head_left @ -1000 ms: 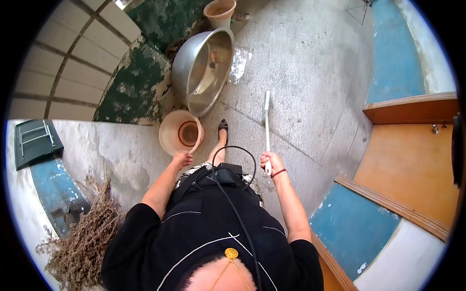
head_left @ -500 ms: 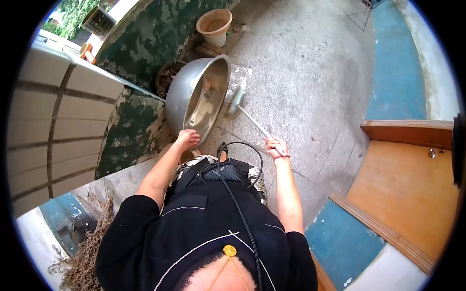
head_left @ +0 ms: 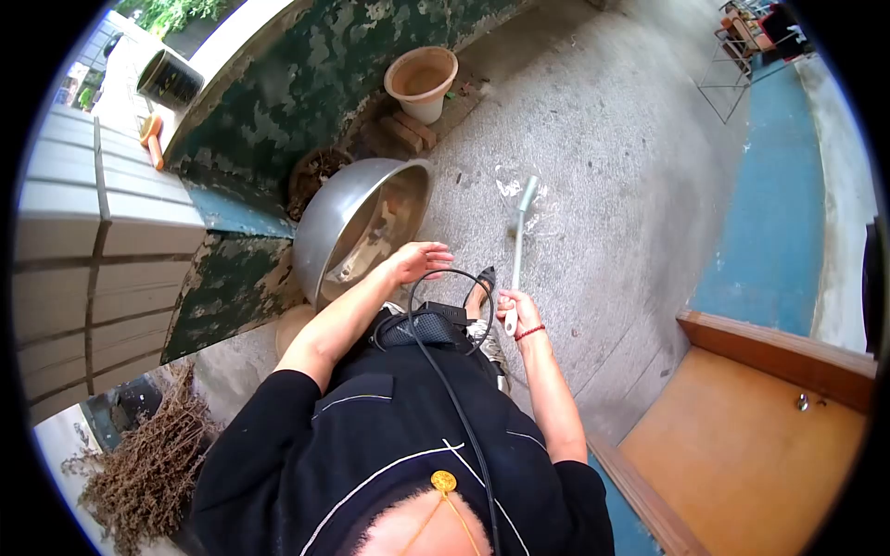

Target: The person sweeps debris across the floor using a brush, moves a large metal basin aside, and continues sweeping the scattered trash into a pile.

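Observation:
My right hand (head_left: pixel 519 310) is closed around the lower end of a pale green long-handled brush (head_left: pixel 517 250). The brush head (head_left: pixel 528 193) is low over the concrete floor, beside a whitish, wet-looking or film-like patch (head_left: pixel 510 185); I cannot tell whether they touch. My left hand (head_left: pixel 419 261) holds nothing, its fingers stretched out towards the right, in front of the rim of a large metal basin (head_left: pixel 320 222). The basin stands tilted on its side, its stained inside facing right. A black cable loop (head_left: pixel 445 271) hangs at my waist.
Left of the basin are a tiled ledge (head_left: pixel 148 236) and a peeling green wall (head_left: pixel 278 102). Behind it stand a flower pot (head_left: pixel 422 79), bricks (head_left: pixel 408 132) and a planter with dry leaves (head_left: pixel 315 176). Dried plants (head_left: pixel 148 463) lie lower left, a wooden door (head_left: pixel 742 445) right.
The brush has swung away from the basin to the right and now points straight ahead. My left hand has left the basin's rim area and moved right. A foot has come into view.

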Demonstrator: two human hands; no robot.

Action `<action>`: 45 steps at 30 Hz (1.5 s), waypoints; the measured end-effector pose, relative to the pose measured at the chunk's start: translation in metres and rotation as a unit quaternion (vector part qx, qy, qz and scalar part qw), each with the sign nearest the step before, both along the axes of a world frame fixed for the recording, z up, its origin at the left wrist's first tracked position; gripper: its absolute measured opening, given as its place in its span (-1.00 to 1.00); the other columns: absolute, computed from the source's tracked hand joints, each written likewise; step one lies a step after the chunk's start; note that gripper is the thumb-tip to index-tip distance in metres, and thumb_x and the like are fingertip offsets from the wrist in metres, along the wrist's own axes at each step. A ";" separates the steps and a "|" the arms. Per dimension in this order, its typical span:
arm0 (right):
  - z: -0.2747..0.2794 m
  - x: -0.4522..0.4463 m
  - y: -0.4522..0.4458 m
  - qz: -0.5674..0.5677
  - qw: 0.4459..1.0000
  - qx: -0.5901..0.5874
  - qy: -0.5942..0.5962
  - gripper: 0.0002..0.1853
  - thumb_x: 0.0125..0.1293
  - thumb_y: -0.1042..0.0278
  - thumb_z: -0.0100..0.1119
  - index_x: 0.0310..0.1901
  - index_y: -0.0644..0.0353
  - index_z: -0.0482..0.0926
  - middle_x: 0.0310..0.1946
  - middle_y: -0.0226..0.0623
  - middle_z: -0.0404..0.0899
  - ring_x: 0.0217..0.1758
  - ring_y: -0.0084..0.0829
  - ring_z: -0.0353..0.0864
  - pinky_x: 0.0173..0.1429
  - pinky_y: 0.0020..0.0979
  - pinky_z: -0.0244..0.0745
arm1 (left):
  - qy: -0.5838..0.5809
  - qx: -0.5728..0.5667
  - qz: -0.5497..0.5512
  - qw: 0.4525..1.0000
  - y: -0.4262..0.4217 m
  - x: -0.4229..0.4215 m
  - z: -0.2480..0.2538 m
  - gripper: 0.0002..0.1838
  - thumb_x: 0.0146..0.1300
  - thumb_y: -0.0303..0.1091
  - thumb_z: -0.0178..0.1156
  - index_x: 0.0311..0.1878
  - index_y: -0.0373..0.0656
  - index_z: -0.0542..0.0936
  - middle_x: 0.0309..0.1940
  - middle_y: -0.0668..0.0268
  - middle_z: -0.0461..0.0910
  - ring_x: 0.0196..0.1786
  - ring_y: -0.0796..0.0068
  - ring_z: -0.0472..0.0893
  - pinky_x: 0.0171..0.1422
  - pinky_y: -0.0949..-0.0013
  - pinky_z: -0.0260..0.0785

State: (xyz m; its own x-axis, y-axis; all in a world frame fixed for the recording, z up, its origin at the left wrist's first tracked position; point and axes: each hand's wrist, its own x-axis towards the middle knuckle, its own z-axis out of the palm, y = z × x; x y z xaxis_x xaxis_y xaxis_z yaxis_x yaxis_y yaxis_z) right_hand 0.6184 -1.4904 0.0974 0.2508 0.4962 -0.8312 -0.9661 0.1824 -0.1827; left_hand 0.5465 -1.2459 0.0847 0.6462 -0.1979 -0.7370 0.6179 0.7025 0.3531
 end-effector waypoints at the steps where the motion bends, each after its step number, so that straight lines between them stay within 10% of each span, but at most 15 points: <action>1: 0.012 0.016 0.003 0.021 0.999 0.031 0.018 -0.85 0.01 0.51 -0.11 -0.64 0.14 0.20 -0.82 -0.56 0.17 -0.85 -0.77 0.11 -0.76 -0.70 0.07 | -0.019 0.006 -0.040 0.999 -0.008 0.024 0.006 -0.68 0.10 -0.20 -0.17 -0.10 -0.12 0.29 -0.17 0.31 0.37 -0.20 0.45 0.39 -0.16 0.38 0.26; 13: -0.051 0.186 0.038 -0.030 0.962 0.229 0.148 -0.93 0.06 0.50 -0.23 -0.42 0.25 0.29 -0.65 -0.43 0.28 -0.75 -0.71 0.22 -0.71 -0.73 0.11 | -0.009 0.158 -0.204 0.966 -0.077 0.208 0.007 -0.55 0.03 -0.14 -0.03 -0.01 -0.13 0.27 -0.19 0.27 0.35 -0.25 0.41 0.41 -0.22 0.24 0.27; 23: 0.001 0.251 0.035 0.087 0.993 0.048 0.062 -0.99 0.01 0.52 -0.18 -0.51 0.23 0.25 -0.73 -0.45 0.23 -0.78 -0.73 0.19 -0.74 -0.73 0.09 | -0.058 0.103 -0.183 0.976 -0.066 0.275 0.003 -0.56 0.00 -0.23 0.01 -0.01 -0.14 0.27 -0.28 0.23 0.41 -0.37 0.44 0.44 -0.33 0.38 0.31; 26: 0.013 0.260 0.065 0.222 0.969 -0.089 -0.061 -0.94 -0.01 0.51 -0.13 -0.56 0.25 0.25 -0.76 -0.44 0.23 -0.81 -0.70 0.17 -0.76 -0.70 0.10 | 0.000 0.227 -0.125 0.966 -0.002 0.269 -0.023 -0.60 -0.01 -0.23 0.00 -0.07 -0.15 0.31 -0.31 0.28 0.42 -0.35 0.46 0.45 -0.32 0.41 0.31; 31: 0.035 0.328 0.092 0.313 0.947 -0.067 -0.012 -0.91 0.00 0.50 -0.12 -0.45 0.34 0.27 -0.74 -0.46 0.22 -0.81 -0.75 0.14 -0.80 -0.74 0.04 | 0.098 0.075 0.069 0.990 0.081 0.259 -0.047 -0.64 0.05 -0.22 -0.04 -0.09 -0.14 0.28 -0.23 0.21 0.40 -0.28 0.29 0.43 -0.27 0.25 0.29; 40: -0.008 0.415 0.175 0.004 0.959 0.113 0.259 -0.72 0.07 0.46 -0.19 -0.27 0.56 0.16 -0.67 -0.42 0.20 -0.78 -0.75 0.16 -0.75 -0.73 0.07 | 0.018 0.156 0.045 0.987 0.130 0.335 -0.033 -0.66 0.05 -0.23 -0.05 -0.11 -0.16 0.31 -0.27 0.28 0.43 -0.36 0.47 0.46 -0.35 0.43 0.32; 45: 0.034 0.414 0.180 0.287 0.956 -0.067 0.011 -0.93 0.01 0.49 -0.16 -0.43 0.21 0.20 -0.75 -0.45 0.18 -0.79 -0.67 0.18 -0.79 -0.66 0.09 | 0.104 0.116 0.163 0.974 0.168 0.299 -0.043 -0.68 0.05 -0.23 -0.04 -0.13 -0.16 0.33 -0.32 0.27 0.44 -0.39 0.46 0.47 -0.37 0.44 0.34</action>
